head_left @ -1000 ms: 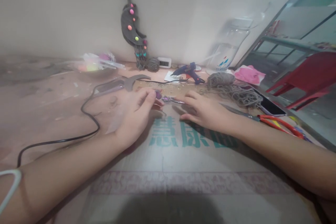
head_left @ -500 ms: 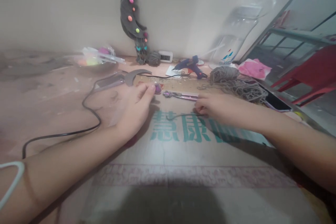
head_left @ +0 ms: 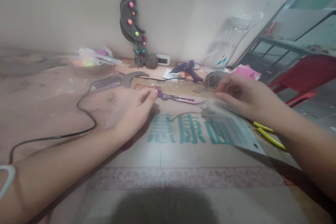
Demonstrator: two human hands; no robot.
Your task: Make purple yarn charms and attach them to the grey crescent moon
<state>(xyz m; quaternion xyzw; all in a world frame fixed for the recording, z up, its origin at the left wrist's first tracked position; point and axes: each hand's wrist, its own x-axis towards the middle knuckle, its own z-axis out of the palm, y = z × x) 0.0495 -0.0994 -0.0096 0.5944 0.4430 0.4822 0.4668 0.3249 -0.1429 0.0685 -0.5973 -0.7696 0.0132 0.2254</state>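
Observation:
My left hand (head_left: 139,106) is closed in a pinch on a small purple ball (head_left: 159,93) above the printed sheet. Touching or just beside the ball is the tip of a slim pink tool (head_left: 187,100), possibly tweezers, with grey and purple yarn at its metal end. Nothing grips the tool's far end, where a grey yarn strand (head_left: 183,113) trails across the sheet. My right hand (head_left: 237,94) is raised to the right, fingers curled but apart, with nothing visible in it. Behind it sits a grey yarn ball (head_left: 214,78).
A blue glue gun (head_left: 185,67) lies at the back, its black cord crossing the table. Yellow-handled pliers (head_left: 271,140) lie under my right forearm. A grey felt crescent (head_left: 128,79), a bowl of colored balls (head_left: 91,66) and a clear jug (head_left: 227,49) stand around.
My right hand has let go of the pink tool and moved right and up. My left hand keeps its pinch on the purple ball. The view has shifted slightly right.

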